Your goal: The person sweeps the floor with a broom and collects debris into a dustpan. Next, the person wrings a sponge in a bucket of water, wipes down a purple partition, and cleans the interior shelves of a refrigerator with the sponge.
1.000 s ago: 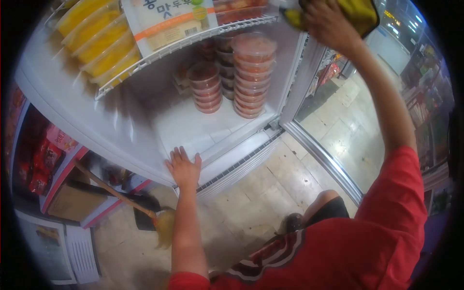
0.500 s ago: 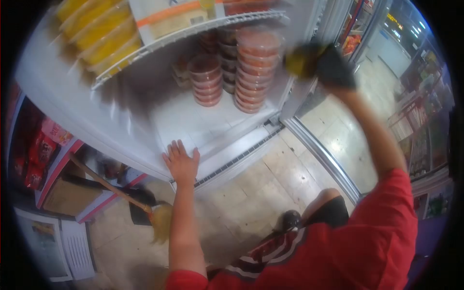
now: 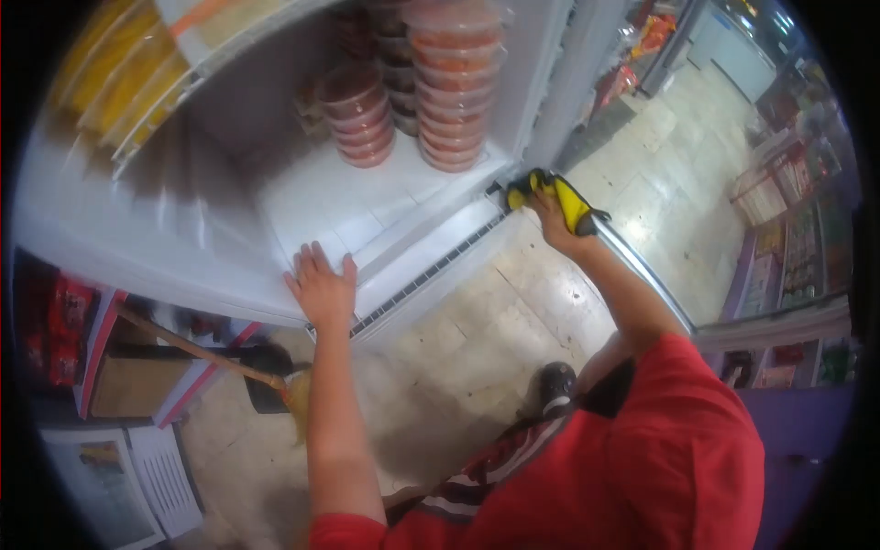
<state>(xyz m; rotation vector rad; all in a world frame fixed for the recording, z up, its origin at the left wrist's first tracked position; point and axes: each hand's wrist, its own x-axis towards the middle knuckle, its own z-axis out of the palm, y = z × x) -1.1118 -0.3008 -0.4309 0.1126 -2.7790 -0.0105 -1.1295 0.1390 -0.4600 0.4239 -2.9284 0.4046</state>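
Note:
My left hand (image 3: 323,286) rests with spread fingers on the front lip of the white fridge (image 3: 403,243), holding nothing. At the lower corner of the fridge opening, by the door hinge, my right hand (image 3: 553,215) is closed on a yellow and black cloth (image 3: 570,203). Inside the fridge stand a tall stack of lidded red tubs (image 3: 451,101) and a shorter stack (image 3: 357,115), with darker tubs behind them. Yellow packs (image 3: 124,78) sit on the wire shelf (image 3: 188,82) above.
A broom (image 3: 206,353) leans at the lower left beside a pink-edged shelf (image 3: 179,390) and a dark dustpan. The open glass door (image 3: 646,280) stands to the right, its frame near my right forearm. Stocked shelves (image 3: 788,261) line the far right.
My right hand has come down with the cloth from high on the door side to the lower hinge corner. The left hand stays on the fridge's front lip. The view has shifted.

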